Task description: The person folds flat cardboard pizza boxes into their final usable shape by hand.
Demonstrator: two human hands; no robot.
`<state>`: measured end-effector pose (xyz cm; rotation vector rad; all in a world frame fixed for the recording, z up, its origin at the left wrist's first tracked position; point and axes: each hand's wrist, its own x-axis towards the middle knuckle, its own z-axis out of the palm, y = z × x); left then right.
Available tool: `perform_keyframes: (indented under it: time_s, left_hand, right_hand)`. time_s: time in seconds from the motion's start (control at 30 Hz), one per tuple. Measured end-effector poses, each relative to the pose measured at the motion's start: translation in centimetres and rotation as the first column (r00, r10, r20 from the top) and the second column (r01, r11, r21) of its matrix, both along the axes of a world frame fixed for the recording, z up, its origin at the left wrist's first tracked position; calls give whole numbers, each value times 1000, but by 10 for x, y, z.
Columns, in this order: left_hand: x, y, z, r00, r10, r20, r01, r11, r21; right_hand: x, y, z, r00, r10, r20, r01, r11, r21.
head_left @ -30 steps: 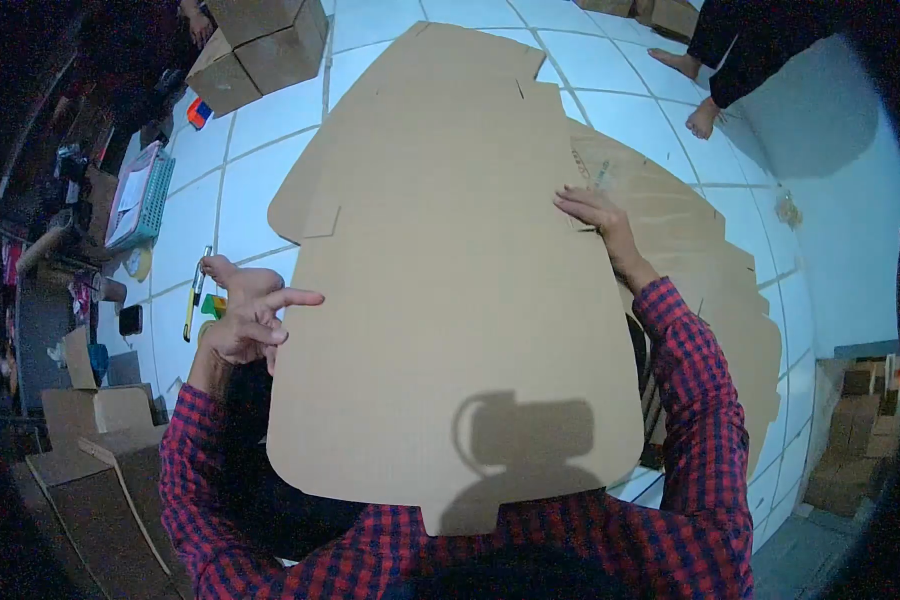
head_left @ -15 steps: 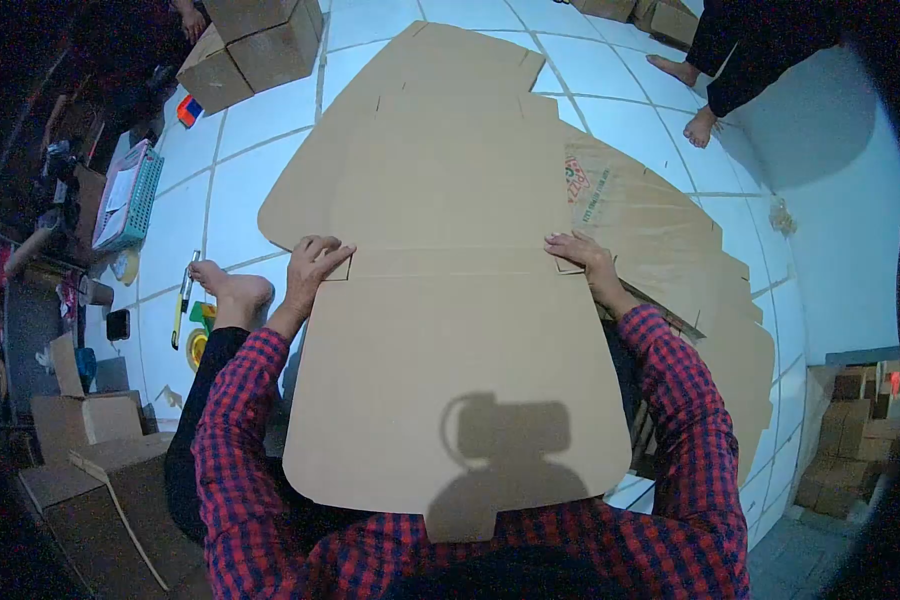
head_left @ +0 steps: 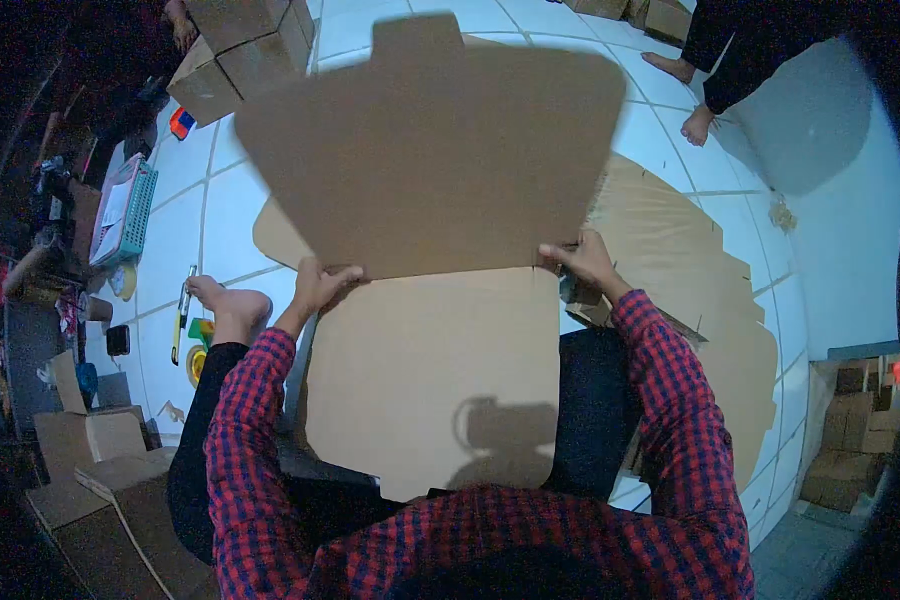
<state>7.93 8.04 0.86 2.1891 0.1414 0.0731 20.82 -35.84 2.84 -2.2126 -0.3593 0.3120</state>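
Note:
A die-cut brown cardboard sheet (head_left: 435,160) is creased across its middle, and one rounded panel with a tab on top stands raised in front of me. At the left end of the crease, my left hand (head_left: 317,288) grips the edge, thumb lying along the fold. My right hand (head_left: 585,262) pinches the opposite end in the same way. Between my arms, over my lap, lies a flat cardboard panel (head_left: 430,370) with a shadow on its lower right. The raised panel hides most of what is beyond it.
More flat cardboard (head_left: 690,270) lies at my right. A teal basket (head_left: 140,210) with papers, a box cutter (head_left: 183,315) and a tape roll (head_left: 197,362) are on the left of the tiled floor. Cartons (head_left: 240,50) stand behind. Another person's bare feet (head_left: 698,125) are at upper right.
The near panel with the tab has swung up and away from me, folding at the crease. Both hands stay near the crease ends, now gripping there instead of lying flat.

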Motion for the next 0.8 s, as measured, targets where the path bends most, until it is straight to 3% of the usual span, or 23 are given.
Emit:
perform_keyframes:
  time_s: [0.03,0.07,0.2,0.27,0.3,0.37,0.47,0.5,0.57,0.6,0.67,0.7,0.77,0.8]
  left_hand:
    - [5,1,1,996,16,-89,-16,1000,-4]
    - [12,2,3,984,30,-174,-32,999,-4]
    - [26,-6,3,988,129,-88,-143,975,-170]
    - [30,-12,3,950,313,5,-309,935,172]
    - [33,-16,3,949,314,0,-309,935,173]
    - [35,-32,16,887,461,-35,-430,851,303]
    - [40,-52,23,865,494,-83,-430,817,384]
    - [42,-53,17,867,491,-87,-426,820,382]
    - [46,-46,-6,919,366,147,-373,687,624]
    - [51,-37,-17,920,367,140,-370,690,622]
    - [62,-22,-36,958,-59,281,-223,465,857]
    - [63,-20,-43,964,-54,260,-205,470,858]
    - [66,-15,-32,998,-26,61,-31,643,766]
    - [69,-15,-30,999,-28,29,-4,643,766]
  right_hand:
    - [-1,9,10,990,-68,-127,77,995,67]
    - [6,12,7,989,-69,-129,78,995,66]
    - [16,31,18,968,-227,-105,216,971,-102]
    - [33,36,-6,878,-406,254,447,884,-133]
    - [44,35,-9,880,-405,249,446,885,-135]
    - [54,37,2,954,-294,59,294,884,-363]
    - [54,51,23,965,-259,-39,207,845,-493]
    - [50,56,30,964,-263,-41,209,843,-497]
    - [37,65,35,926,-185,328,353,728,-587]
    - [38,62,26,928,-183,324,350,725,-593]
    - [38,53,1,828,84,554,241,839,-488]
    - [39,52,-11,840,90,535,228,836,-499]
    - [45,57,-30,772,145,619,270,806,-526]
    - [48,57,-40,792,144,593,255,805,-535]
